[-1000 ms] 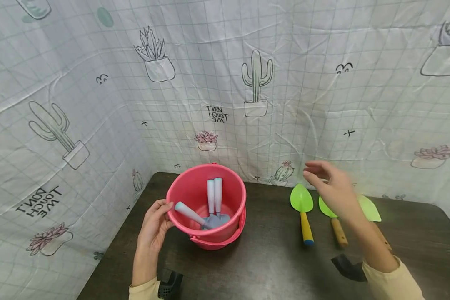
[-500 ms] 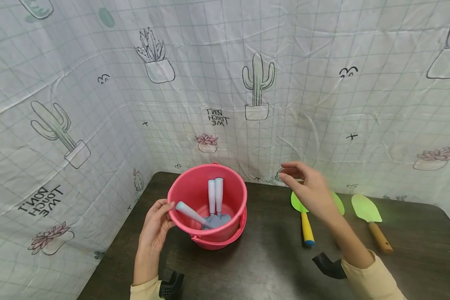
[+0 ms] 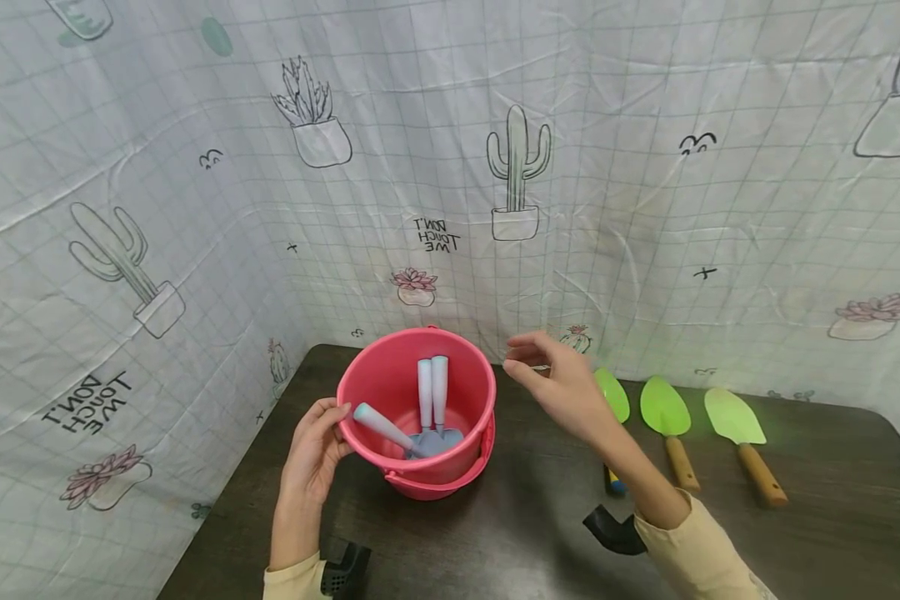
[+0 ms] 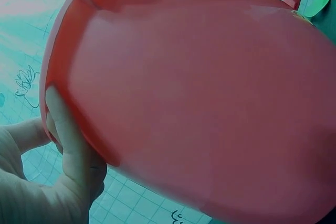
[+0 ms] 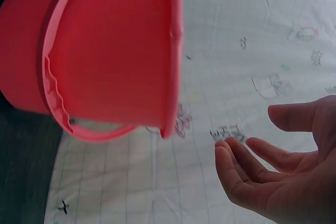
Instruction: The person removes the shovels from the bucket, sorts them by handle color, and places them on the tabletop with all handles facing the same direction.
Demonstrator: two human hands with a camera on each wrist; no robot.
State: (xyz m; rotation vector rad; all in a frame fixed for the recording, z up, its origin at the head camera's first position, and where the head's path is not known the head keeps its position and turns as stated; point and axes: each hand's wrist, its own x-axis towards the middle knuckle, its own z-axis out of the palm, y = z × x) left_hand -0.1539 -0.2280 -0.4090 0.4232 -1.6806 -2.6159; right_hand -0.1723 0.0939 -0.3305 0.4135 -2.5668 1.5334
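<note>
A pink bucket (image 3: 381,382) stands on the dark table, its carrying handle hanging down at the front. Inside it are three small garden trowels with pale handles (image 3: 376,423) and grey blades (image 3: 447,438). My left hand (image 3: 310,454) grips the bucket's left rim between thumb and fingers; the left wrist view shows the fingers (image 4: 68,129) against the wall under the rim. Just right of the bucket, my right hand (image 3: 558,387) hangs in the air with fingers loosely bent. In the right wrist view that hand (image 5: 283,179) holds nothing and is apart from the bucket (image 5: 115,51).
To the right lie three green-bladed trowels: one with a yellow handle, partly hidden behind my right arm (image 3: 611,393), and two with wooden handles (image 3: 665,408) (image 3: 737,419). A grid cloth with cactus drawings (image 3: 450,167) hangs behind and to the left of the table.
My right hand has moved left, from above the green trowels to beside the bucket. The left hand stays on the rim; the bucket and trowels look unmoved.
</note>
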